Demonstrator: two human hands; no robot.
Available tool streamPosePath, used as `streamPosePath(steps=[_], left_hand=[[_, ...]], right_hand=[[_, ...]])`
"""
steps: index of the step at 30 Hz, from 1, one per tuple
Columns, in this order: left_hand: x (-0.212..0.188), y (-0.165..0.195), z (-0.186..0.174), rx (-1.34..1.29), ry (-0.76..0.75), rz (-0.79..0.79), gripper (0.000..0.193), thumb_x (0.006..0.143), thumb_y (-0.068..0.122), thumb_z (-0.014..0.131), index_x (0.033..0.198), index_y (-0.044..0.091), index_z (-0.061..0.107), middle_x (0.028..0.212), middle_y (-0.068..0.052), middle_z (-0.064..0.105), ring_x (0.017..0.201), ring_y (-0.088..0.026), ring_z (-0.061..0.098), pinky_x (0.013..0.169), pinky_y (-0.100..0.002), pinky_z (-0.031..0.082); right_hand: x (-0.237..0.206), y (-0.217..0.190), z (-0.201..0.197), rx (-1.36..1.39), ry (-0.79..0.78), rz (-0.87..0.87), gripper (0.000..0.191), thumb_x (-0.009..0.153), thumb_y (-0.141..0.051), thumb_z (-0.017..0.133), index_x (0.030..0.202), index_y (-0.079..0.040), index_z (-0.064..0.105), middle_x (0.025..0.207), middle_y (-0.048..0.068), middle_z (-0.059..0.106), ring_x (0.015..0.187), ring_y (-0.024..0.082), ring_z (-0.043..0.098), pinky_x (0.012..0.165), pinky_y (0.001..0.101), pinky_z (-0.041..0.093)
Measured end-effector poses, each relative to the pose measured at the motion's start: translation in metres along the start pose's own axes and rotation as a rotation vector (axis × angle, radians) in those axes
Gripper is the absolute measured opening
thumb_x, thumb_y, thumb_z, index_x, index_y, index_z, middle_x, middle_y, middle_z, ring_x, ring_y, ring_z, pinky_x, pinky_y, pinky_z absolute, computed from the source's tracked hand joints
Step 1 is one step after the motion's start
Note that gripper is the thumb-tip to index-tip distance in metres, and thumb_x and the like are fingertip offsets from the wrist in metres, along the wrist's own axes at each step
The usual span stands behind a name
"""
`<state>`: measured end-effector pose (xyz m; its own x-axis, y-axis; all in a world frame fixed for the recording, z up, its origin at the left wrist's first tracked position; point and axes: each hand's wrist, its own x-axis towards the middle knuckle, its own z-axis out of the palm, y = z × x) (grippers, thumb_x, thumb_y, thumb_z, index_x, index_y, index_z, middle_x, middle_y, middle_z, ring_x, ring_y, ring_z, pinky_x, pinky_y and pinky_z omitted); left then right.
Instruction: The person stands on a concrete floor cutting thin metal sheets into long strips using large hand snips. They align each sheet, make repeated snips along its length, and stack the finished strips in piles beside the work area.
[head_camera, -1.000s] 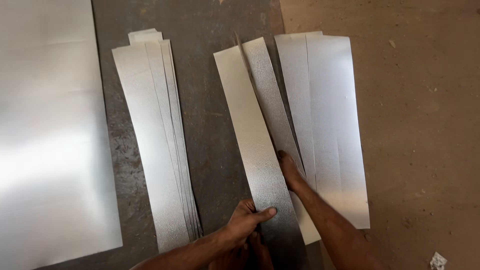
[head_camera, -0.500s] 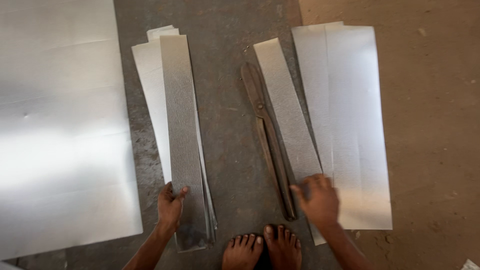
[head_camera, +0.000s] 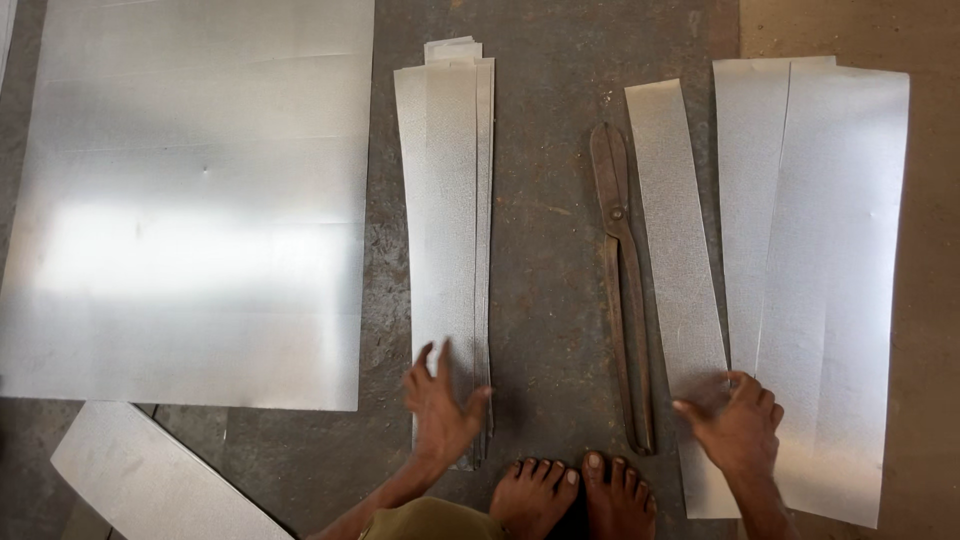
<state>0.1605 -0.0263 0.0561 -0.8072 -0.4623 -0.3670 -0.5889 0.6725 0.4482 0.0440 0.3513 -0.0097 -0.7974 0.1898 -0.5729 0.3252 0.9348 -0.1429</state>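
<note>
Left hand (head_camera: 443, 405) lay flat, fingers spread, on stack of cut metal strips (head_camera: 447, 230) | right hand (head_camera: 738, 425) pressed open on single strip (head_camera: 684, 270) beside tin snips (head_camera: 622, 280) on floor (head_camera: 545, 150) | advised: press flat, keep fingers off sharp edges, align ends squarely.

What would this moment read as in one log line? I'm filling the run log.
left hand: flat on strip stack | right hand: on single strip | tin snips: on floor between

Stack of strips (head_camera: 446, 230): long, shiny metal, lying flat lengthwise, well left of the shears (head_camera: 622, 290). Single strip (head_camera: 680, 270): same metal, flat, slightly slanted, just right of the shears.
</note>
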Motion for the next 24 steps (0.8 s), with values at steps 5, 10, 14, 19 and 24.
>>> streamPosePath(steps=[5, 10, 14, 19, 24], left_hand=[[-0.027, 0.049, 0.000, -0.283, -0.214, 0.333, 0.059, 0.086, 0.022, 0.077, 0.137, 0.002, 0.056, 0.147, -0.022, 0.048, 0.137, -0.038, 0.043, 0.115, -0.058, 0.035], [-0.036, 0.072, 0.003, -0.507, -0.533, 0.304, 0.052, 0.090, 0.022, 0.070, 0.136, 0.001, 0.058, 0.137, -0.020, 0.060, 0.131, -0.034, 0.057, 0.113, -0.053, 0.045], [-0.030, 0.098, 0.013, -0.661, -0.473, 0.446, 0.071, 0.092, 0.024, 0.076, 0.145, -0.006, 0.040, 0.138, -0.026, 0.055, 0.131, -0.036, 0.055, 0.110, -0.053, 0.045], [-0.031, 0.100, 0.033, -0.937, -0.291, 0.487, 0.063, 0.095, 0.030, 0.075, 0.134, -0.013, 0.050, 0.111, -0.026, 0.067, 0.097, -0.029, 0.066, 0.082, -0.041, 0.056], [0.038, 0.014, 0.041, -0.909, -0.164, -0.113, 0.049, 0.100, 0.029, 0.073, 0.111, -0.017, 0.060, 0.062, -0.003, 0.055, 0.044, -0.013, 0.043, 0.038, -0.030, 0.033]], right_hand=[[-0.010, -0.020, -0.007, -0.082, -0.032, 0.078, 0.121, 0.063, -0.052, 0.096, 0.152, -0.003, 0.030, 0.146, 0.025, 0.033, 0.139, 0.040, 0.029, 0.102, 0.0570, 0.047], [-0.010, -0.025, -0.028, 0.153, 0.095, -0.002, 0.102, 0.066, -0.041, 0.097, 0.138, 0.002, 0.040, 0.119, 0.022, 0.055, 0.112, 0.034, 0.052, 0.095, 0.0487, 0.047], [-0.037, -0.047, -0.054, 0.717, 0.278, -0.282, 0.051, 0.092, -0.018, 0.075, 0.135, 0.000, 0.055, 0.085, 0.007, 0.069, 0.072, 0.018, 0.060, 0.065, 0.0327, 0.047], [-0.083, -0.108, -0.059, 1.062, 0.317, -0.762, 0.020, 0.101, -0.013, 0.069, 0.116, -0.003, 0.062, 0.125, 0.011, 0.066, 0.095, 0.012, 0.069, 0.075, 0.0237, 0.058], [-0.028, -0.071, -0.075, 0.695, 0.481, -0.627, 0.056, 0.097, -0.036, 0.074, 0.141, -0.006, 0.057, 0.138, 0.014, 0.066, 0.127, 0.028, 0.063, 0.104, 0.0469, 0.051]])
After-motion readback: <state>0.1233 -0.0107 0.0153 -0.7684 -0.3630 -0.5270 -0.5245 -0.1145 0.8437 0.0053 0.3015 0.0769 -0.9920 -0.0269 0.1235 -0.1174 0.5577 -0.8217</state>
